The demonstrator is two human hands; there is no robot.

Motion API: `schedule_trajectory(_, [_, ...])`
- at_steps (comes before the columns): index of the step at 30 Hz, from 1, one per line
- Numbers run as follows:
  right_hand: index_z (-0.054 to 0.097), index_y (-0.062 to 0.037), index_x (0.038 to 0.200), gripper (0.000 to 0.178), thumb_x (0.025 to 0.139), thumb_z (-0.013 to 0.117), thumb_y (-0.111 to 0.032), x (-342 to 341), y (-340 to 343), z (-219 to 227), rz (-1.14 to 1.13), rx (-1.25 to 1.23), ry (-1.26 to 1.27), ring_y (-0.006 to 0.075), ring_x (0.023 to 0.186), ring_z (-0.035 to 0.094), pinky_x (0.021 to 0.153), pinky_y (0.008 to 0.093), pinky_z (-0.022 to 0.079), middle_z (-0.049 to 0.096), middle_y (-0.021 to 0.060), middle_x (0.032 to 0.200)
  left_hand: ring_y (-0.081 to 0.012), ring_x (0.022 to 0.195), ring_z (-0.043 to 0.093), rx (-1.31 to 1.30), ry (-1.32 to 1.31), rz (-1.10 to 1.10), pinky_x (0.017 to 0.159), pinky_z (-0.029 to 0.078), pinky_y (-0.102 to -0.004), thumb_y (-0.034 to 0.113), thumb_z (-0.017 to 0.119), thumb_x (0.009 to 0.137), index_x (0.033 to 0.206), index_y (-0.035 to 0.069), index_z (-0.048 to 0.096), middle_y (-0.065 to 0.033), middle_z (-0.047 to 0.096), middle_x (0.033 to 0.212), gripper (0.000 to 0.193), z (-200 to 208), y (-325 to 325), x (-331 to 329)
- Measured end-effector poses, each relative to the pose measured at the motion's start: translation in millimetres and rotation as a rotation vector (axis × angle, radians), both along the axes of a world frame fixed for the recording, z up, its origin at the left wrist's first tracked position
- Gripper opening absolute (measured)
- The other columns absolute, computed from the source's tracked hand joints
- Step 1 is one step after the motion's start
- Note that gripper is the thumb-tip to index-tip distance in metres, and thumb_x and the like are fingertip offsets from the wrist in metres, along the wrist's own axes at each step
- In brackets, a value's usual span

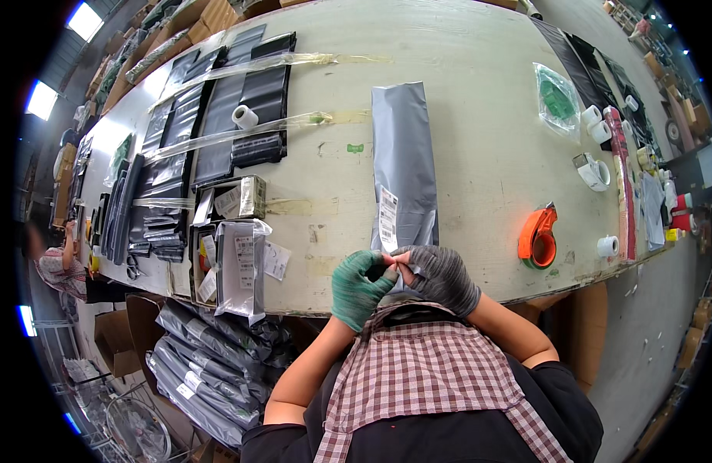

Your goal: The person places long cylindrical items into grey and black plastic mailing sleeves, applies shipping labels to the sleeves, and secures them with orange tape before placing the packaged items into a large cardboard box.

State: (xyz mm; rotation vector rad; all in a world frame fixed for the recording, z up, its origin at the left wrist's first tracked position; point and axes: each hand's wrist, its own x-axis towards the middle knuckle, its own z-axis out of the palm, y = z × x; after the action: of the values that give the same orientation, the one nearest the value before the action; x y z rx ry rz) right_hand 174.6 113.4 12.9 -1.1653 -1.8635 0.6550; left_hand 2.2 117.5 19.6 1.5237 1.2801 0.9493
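Note:
A long grey plastic mailing bag (pixel 404 139) lies lengthwise in front of me, with a white printed label (pixel 388 219) stuck near its closer end. Just above that end, at the table's near edge, my hands meet fingertip to fingertip. My left hand (pixel 361 288), in a green fingerless glove, is closed in a pinch. My right hand (pixel 439 276), in a dark grey fingerless glove, pinches against it. Whatever is between the fingertips is too small to make out. The bag's near end is partly hidden behind both hands.
An orange tape dispenser (pixel 538 238) stands to the right, near white tape rolls (pixel 607 246). On the left are label boxes (pixel 236 266), scissors (pixel 133 267) and stacked black bags (pixel 262 92) under clear tape strips. Filled grey bags (pixel 209 386) are heaped below the table's left edge.

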Motion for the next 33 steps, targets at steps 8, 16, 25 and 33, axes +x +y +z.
schedule_trajectory(8, [0.057, -0.0059, 0.092, 0.013, 0.087, 0.059, -0.017, 30, 16, -7, -0.034, -0.848, 0.656, 0.0107, 0.06, 0.06, 0.055, 0.0243, 0.051, 0.058, 0.0006, 0.074, -0.0058, 0.065, 0.056, -0.232, -0.157, 0.064, 0.06, 0.047, -0.0208, 0.01, 0.071, 0.08, 0.087, 0.003, 0.066, 0.001, 0.061, 0.073, 0.011, -13, 0, -18])
schedule_trajectory(16, [0.053, -0.0013, 0.091, 0.013, 0.091, 0.055, -0.014, 119, 83, -4, -0.22, -0.49, 0.583, 0.0184, 0.076, 0.067, 0.063, 0.0279, 0.054, 0.062, 0.006, 0.083, -0.0104, 0.055, 0.051, -1.013, -0.063, 0.068, 0.052, 0.042, -0.0247, 0.011, 0.061, 0.084, 0.077, 0.002, 0.057, -0.0022, 0.056, 0.065, 0.013, -39, -87, -199])
schedule_trajectory(25, [0.059, -0.0068, 0.101, 0.029, 0.073, 0.06, -0.007, 91, 149, -52, 0.106, 0.021, -0.633, 0.0296, 0.081, 0.06, 0.071, 0.0393, 0.051, 0.062, 0.0116, 0.09, -0.0277, 0.1, 0.058, -1.188, 1.379, -0.508, 0.09, 0.045, -0.039, 0.038, 0.057, 0.081, 0.116, 0.01, 0.061, -0.012, 0.061, 0.11, 0.045, -189, -260, -342])
schedule_trajectory(33, [0.065, -0.0172, 0.106, 0.033, 0.077, 0.057, -0.032, 22, 166, -84, 0.074, 0.119, -0.942, 0.0288, 0.126, 0.039, 0.104, 0.0484, 0.03, 0.05, 0.0078, 0.131, -0.0397, 0.086, 0.06, -0.519, 0.979, -0.118, 0.075, 0.047, -0.0487, 0.032, 0.049, 0.085, 0.09, 0.006, 0.064, -0.0211, 0.064, 0.091, 0.031, -48, -103, -165])
